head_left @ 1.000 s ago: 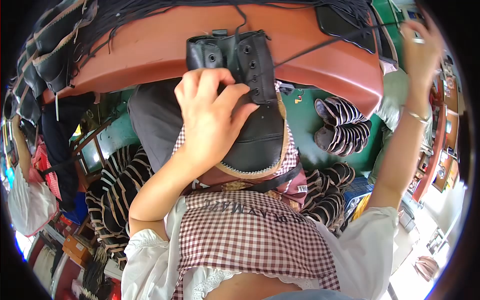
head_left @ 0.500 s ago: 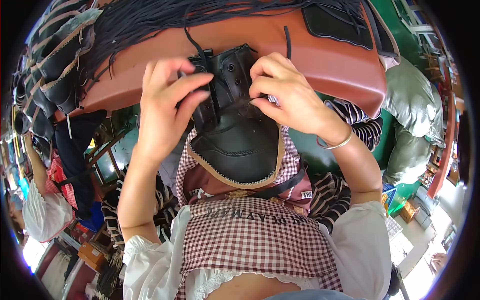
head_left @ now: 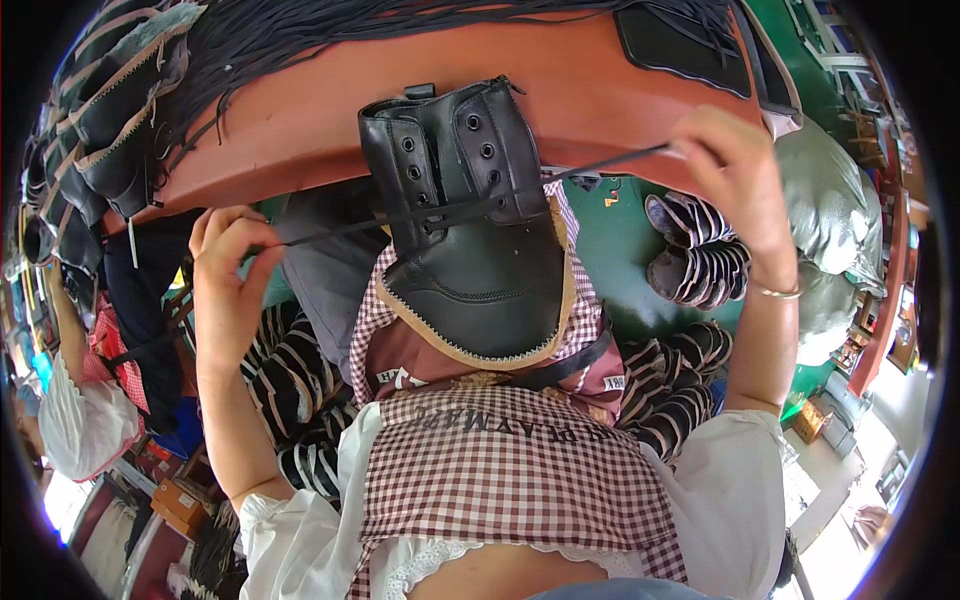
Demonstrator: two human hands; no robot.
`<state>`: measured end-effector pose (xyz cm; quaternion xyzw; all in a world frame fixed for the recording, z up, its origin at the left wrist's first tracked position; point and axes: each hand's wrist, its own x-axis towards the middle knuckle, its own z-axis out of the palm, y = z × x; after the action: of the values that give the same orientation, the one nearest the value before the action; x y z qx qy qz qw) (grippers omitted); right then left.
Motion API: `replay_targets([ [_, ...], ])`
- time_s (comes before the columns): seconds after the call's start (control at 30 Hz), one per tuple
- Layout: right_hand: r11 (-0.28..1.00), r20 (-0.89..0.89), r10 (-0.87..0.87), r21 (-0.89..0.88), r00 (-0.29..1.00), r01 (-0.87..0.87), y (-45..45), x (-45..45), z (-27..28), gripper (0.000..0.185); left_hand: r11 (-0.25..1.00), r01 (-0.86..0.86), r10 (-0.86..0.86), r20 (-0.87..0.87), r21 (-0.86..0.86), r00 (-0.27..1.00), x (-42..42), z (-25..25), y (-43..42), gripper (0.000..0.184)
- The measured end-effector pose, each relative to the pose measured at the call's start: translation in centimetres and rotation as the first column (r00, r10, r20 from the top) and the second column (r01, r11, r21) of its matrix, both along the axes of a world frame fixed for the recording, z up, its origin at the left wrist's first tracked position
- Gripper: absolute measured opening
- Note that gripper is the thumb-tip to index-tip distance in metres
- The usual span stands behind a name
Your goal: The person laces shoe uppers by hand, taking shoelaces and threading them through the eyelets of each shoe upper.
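A black leather boot upper (head_left: 475,270), its tan edge zigzag-stitched, rests across my lap and against the table's front edge, toe toward me. Eyelets run up both flaps. One dark shoelace (head_left: 345,230) crosses low over the flaps and stretches tight to both sides. My left hand (head_left: 230,260) pinches one end, out to the left of the upper. Farther up on the right, my right hand (head_left: 735,175), blurred by motion, grips the other end between thumb and fingers. Neither hand touches the leather.
Long dark laces (head_left: 300,40) lie in a heap along the brown table (head_left: 590,75), near a black leather piece (head_left: 680,50). Stacked boot uppers (head_left: 130,130) stand at left; tied bundles (head_left: 700,255) lie on the green floor. Another person (head_left: 85,420) sits far left, and sacks (head_left: 825,200) stand right.
Both hands have moved from the eyelet flaps outward to opposite sides, drawing the shoelace tight across the boot upper. The flaps, previously covered by my fingers, now show fully.
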<state>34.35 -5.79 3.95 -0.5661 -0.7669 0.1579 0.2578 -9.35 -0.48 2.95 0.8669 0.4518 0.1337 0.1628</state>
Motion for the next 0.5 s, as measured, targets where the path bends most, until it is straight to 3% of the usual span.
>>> replay_targets([
  [0.07, 0.998, 0.110, 0.013, -0.063, 0.994, -0.006, -0.9, -0.5, 0.6, 0.010, 0.977, -0.203, 0.209, 0.110, -0.065, 0.972, -3.5, -2.3, 0.2, 0.012],
  [0.1, 0.999, 0.126, 0.014, -0.052, 0.992, -0.007, -1.3, 0.3, 0.7, 0.009, 0.976, -0.207, 0.213, 0.108, -0.064, 0.971, -5.2, -3.5, 0.1, 0.012],
  [0.17, 0.998, 0.125, -0.002, -0.064, 0.992, 0.010, -2.4, 1.6, 1.1, 0.008, 0.889, -0.395, 0.427, 0.103, -0.233, 0.898, -8.3, -6.2, 0.2, 0.006],
  [0.23, 0.997, 0.128, -0.016, -0.071, 0.992, 0.025, -3.2, 3.2, 1.7, 0.008, 0.867, -0.399, 0.462, 0.184, -0.297, 0.867, -9.8, -8.9, 0.2, 0.008],
  [0.37, 0.973, 0.113, -0.197, -0.096, 0.974, 0.208, -4.3, 5.8, 2.8, 0.006, 0.862, -0.409, 0.460, 0.121, -0.298, 0.880, -8.6, -10.3, 0.1, 0.009],
  [0.43, 0.942, -0.028, -0.335, -0.029, 0.942, 0.334, -4.2, 7.2, 2.4, 0.005, 0.896, -0.381, 0.396, 0.023, -0.227, 0.918, -7.7, -10.3, 0.2, 0.010],
  [0.5, 0.902, -0.305, -0.426, -0.064, 0.852, 0.428, -4.2, 8.4, 0.5, 0.007, 0.903, -0.370, 0.385, 0.027, -0.218, 0.923, -7.7, -10.8, 0.2, 0.011],
])
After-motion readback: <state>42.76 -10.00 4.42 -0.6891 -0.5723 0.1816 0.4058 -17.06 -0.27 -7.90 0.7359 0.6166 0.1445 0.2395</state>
